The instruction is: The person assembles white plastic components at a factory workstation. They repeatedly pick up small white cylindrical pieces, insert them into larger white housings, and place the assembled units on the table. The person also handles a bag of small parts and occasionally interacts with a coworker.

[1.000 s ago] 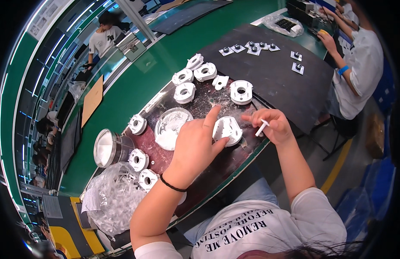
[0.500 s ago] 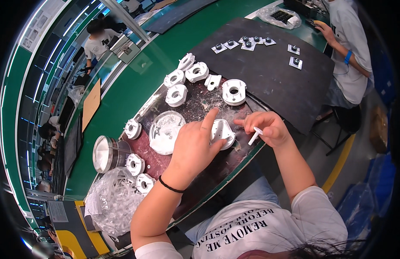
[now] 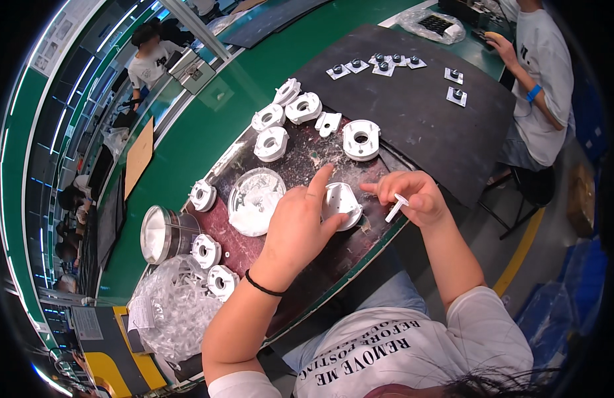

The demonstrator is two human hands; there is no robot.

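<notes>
My left hand (image 3: 297,225) is at a white round housing (image 3: 344,204) with small holes in its face, low over the dark worktop. Its thumb lies along the housing's near edge, the index finger points up past the far side, and the remaining fingers are hidden. To the right, my right hand (image 3: 416,199) has its fingers curled round a white T-shaped pin (image 3: 396,209) with a flat disc head. The pin's stem slants down to the left, apart from the housing. Left of the housing lies a shallow round dish (image 3: 257,202) with white material in it.
Several white ring-shaped housings (image 3: 361,140) stand along the worktop's far and left sides. A clear plastic bag (image 3: 174,308) and a round metal-sided container (image 3: 166,233) are at the left. Small square plates with black parts (image 3: 384,67) lie on a black mat (image 3: 413,113). A co-worker (image 3: 542,79) sits at right.
Both hands keep almost the same pose. The pin in my right hand has tilted and shifted slightly to the right; the whole view has moved a little.
</notes>
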